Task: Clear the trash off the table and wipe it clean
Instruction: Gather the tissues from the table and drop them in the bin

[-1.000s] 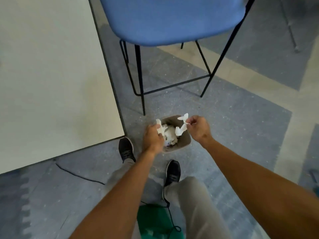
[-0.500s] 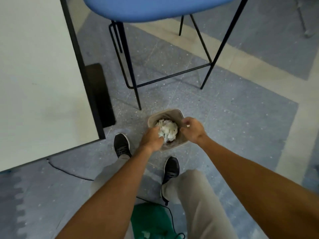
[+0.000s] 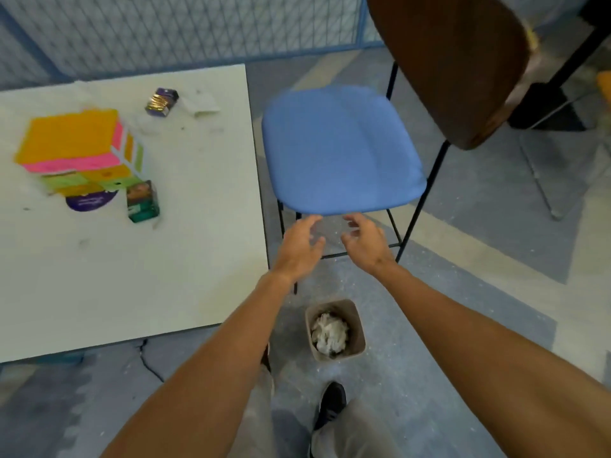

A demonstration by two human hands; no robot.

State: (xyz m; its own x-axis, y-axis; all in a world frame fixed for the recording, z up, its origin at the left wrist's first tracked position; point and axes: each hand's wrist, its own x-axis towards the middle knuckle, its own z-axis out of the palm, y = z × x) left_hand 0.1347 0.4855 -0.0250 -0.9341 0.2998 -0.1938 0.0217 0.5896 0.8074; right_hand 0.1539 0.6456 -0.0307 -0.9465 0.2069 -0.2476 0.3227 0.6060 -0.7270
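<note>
Trash (image 3: pixel 142 201) lies on the far left of the worktop (image 3: pixel 198 259): small cartons and a paper scrap (image 3: pixel 202 102) beside a bright box (image 3: pixel 69 137). Your left hand (image 3: pixel 299 247) and right hand (image 3: pixel 365 244) hover empty, fingers loosely spread, near the blue chair (image 3: pixel 340 150). Crumpled paper (image 3: pixel 329 332) fills the floor bin (image 3: pixel 359 328).

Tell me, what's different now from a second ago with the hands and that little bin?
The left hand and right hand let go of the crumpled paper they were pressing into the bin and rose; they are now open and empty in front of the blue chair. The bin stays on the floor, paper inside.
</note>
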